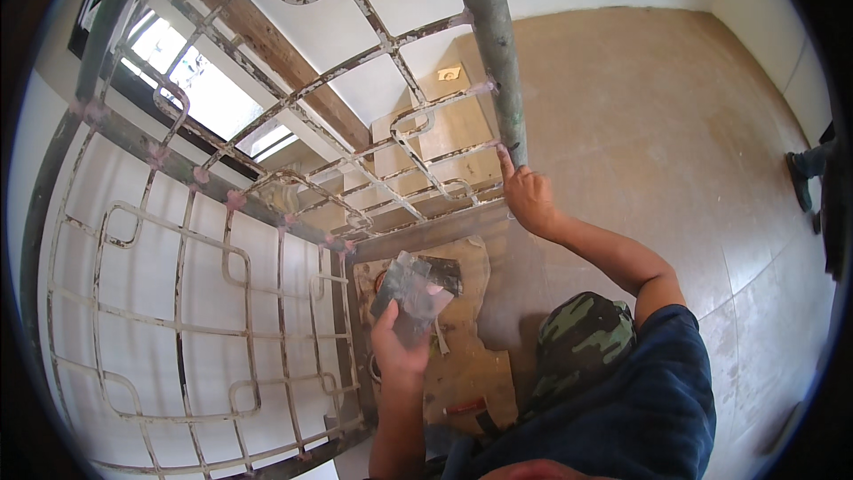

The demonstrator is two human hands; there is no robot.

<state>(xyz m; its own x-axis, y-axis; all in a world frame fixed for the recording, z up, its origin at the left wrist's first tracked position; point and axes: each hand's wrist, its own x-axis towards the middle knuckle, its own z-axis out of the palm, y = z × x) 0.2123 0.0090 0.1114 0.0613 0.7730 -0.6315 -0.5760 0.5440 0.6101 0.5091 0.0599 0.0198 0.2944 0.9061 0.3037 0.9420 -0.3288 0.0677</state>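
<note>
My left hand [400, 357] is closed on a clear plastic sheet [410, 289], with the thumb along its edge. A small pink dab of putty [434, 288] shows on the sheet. My right hand [528, 199] reaches to the green tubular post [498, 44] of a metal grille [391, 40]. Its index finger is stretched out and touches the joint where a thin bar meets the post. The other fingers are curled, and nothing shows in them. Pink putty [235, 199] covers several joints along the grille's other green tube [182, 164].
Another section of grille with flaking paint [182, 311] stands at the left. Below lies a worn wooden board [493, 378] with a red-handled tool [465, 407]. Camouflage cloth [586, 329] shows beside my arm. A person's leg [807, 169] is at the far right on the tiled floor [622, 98].
</note>
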